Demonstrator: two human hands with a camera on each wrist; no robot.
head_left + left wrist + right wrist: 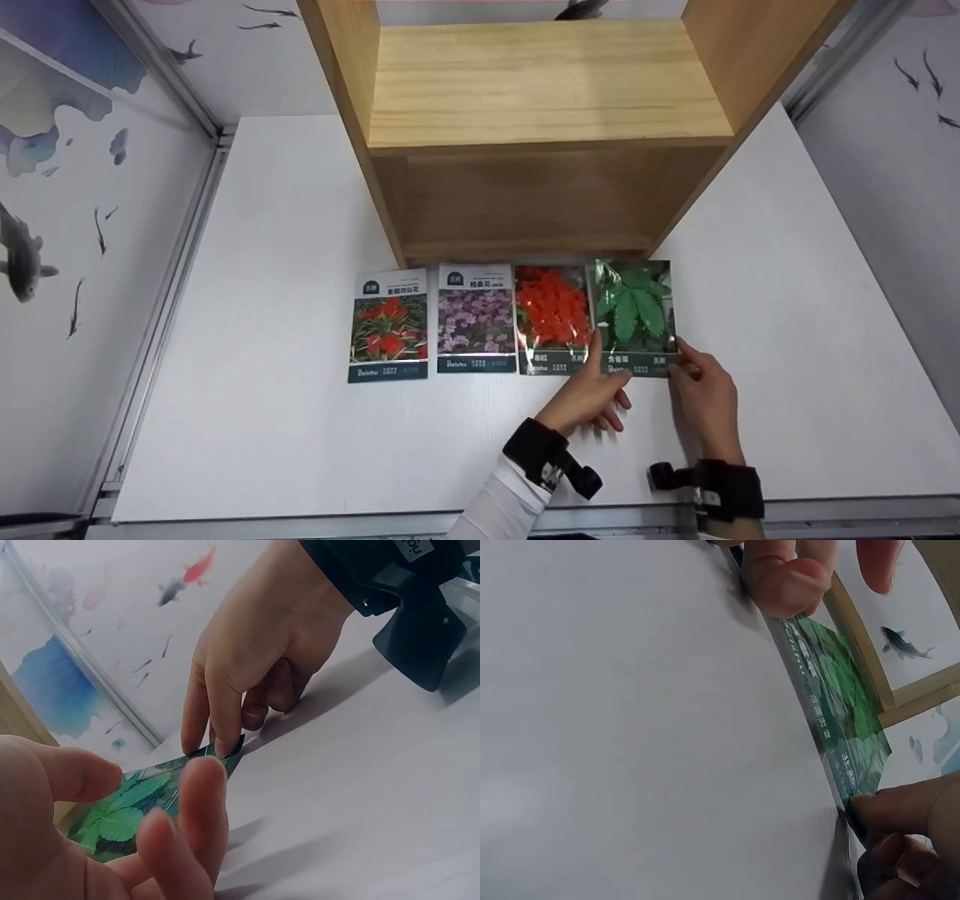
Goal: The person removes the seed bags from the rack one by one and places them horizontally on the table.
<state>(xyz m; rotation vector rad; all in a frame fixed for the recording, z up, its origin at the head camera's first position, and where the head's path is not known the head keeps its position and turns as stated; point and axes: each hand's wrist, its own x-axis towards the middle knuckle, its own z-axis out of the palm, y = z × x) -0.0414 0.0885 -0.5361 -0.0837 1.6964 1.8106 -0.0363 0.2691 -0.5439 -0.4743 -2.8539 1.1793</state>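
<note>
Four-sided seed packets lie in a row. The rightmost, a green-leaf seed packet [634, 311], is between both hands. My left hand [589, 397] is at its lower left, one digit raised along its left edge and another at the bottom edge; the remaining fingers are loosely bent. In the left wrist view, the left hand's fingers stand apart before the packet [124, 821]. My right hand [705, 394] pinches the packet's lower right edge; the right wrist view shows its fingers [892, 810] at the corner. Beside it lies a red-flower seed packet [551, 307], partly covered by the left hand.
A purple-flower seed packet [476, 322] and another red-flowered seed packet [388, 330] continue the row leftward. Right behind the row stands a wooden shelf [547, 86] on the white table [277, 420]. Painted panels [60, 225] border the sides.
</note>
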